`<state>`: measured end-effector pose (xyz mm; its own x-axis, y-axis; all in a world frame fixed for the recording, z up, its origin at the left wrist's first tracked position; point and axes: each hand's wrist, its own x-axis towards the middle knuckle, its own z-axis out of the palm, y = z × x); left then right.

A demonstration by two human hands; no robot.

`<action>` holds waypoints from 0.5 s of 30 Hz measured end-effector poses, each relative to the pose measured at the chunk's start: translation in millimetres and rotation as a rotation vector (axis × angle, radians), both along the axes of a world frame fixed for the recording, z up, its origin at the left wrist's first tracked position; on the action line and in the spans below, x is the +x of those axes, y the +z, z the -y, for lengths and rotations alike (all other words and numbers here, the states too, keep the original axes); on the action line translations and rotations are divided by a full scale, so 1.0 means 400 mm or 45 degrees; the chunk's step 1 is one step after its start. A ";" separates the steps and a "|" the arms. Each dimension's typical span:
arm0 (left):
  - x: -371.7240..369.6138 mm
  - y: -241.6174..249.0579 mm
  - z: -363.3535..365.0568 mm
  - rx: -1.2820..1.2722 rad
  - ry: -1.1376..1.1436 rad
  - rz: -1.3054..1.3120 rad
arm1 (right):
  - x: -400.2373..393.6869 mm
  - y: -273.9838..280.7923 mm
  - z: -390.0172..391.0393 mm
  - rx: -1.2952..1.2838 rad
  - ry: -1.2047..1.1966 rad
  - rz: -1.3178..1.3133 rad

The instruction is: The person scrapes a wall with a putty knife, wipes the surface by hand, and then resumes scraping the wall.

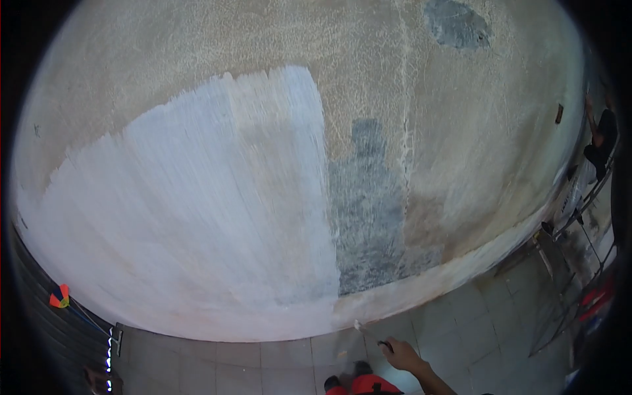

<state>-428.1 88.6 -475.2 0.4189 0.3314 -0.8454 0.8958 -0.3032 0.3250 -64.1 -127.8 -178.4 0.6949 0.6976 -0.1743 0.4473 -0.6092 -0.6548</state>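
Note:
My right hand (401,356) is closed around the dark handle of a paintbrush (358,325) with a whitish tip. The brush points up and left, its tip overlapping the tiled floor just under the lower edge of the wall (368,79). Fresh-looking white paint (197,197) with streaky upper edges covers the wall's left and middle. Right of the paint's straight edge lies a dark grey patch (367,217) on cracked beige plaster. My left hand is out of view.
Grey floor tiles (283,365) run along the wall's foot, with my feet (361,368) at the bottom. A colourful fan-shaped thing (60,296) and a long-handled tool (117,339) are at left. Another person (600,135) is at far right near cluttered poles.

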 end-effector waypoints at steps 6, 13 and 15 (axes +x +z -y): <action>0.672 0.820 -0.245 0.865 -0.297 1.234 | 0.011 0.077 -0.045 0.397 0.048 -0.814; 0.931 1.635 -0.222 2.318 -0.305 2.185 | 0.047 0.122 0.018 0.502 0.121 -1.001; 1.032 1.638 -0.191 2.413 -0.087 1.968 | 0.080 0.119 0.061 0.487 0.127 -1.053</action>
